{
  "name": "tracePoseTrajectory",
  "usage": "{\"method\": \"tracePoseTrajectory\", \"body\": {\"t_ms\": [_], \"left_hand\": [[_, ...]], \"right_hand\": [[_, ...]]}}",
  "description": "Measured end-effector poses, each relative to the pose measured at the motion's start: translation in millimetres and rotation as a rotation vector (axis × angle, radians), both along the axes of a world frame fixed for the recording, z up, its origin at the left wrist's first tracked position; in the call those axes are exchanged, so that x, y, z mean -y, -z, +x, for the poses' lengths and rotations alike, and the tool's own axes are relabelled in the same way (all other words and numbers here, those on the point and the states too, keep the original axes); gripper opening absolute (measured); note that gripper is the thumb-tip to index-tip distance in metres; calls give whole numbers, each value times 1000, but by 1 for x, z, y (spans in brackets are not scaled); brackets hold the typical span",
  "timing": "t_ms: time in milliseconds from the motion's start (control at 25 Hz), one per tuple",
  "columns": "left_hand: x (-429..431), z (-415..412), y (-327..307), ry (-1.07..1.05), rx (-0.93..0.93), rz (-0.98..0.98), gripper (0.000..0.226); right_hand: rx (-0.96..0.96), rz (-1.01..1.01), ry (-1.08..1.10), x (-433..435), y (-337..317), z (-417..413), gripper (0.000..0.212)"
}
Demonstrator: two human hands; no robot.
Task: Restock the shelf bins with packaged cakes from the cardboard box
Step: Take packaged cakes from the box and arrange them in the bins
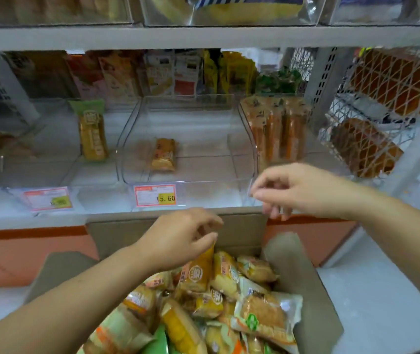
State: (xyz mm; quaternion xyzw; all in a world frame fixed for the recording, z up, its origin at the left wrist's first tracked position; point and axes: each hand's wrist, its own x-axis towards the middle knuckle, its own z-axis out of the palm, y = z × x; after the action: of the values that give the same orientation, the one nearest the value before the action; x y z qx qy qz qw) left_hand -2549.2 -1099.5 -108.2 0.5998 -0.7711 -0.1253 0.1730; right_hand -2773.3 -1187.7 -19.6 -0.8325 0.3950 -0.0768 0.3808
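An open cardboard box [303,272] sits nearest, heaped with packaged cakes [229,302] in yellow, orange and green wrappers. Over its far end, the left hand [181,241] pinches the top edge of an upright yellow cake packet [200,272] between thumb and fingertips. The right hand [303,190] hovers higher, at the shelf edge, fingers loosely curled and holding nothing. Beyond, a clear middle bin [186,182] holds a single orange cake [164,154], above a price tag [155,195] reading 15.60. The bin to its left holds a green-topped packet [91,131].
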Motion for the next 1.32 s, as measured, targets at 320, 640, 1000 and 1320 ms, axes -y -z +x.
{"method": "tracePoseTrajectory", "body": {"t_ms": [320,640,1000,1320], "left_hand": [[-41,8,90,-410,-150,520,54],[-39,18,99,-567,-584,659,68],[-37,29,70,-472,-1215,890,15],[-60,25,18,-316,-1314,794,50]], "right_hand": [[-549,46,13,-27,148,36,45],[-625,22,117,-39,178,57,69],[274,676,477,-46,138,47,87],[563,1017,391,-72,103,45,40]]}}
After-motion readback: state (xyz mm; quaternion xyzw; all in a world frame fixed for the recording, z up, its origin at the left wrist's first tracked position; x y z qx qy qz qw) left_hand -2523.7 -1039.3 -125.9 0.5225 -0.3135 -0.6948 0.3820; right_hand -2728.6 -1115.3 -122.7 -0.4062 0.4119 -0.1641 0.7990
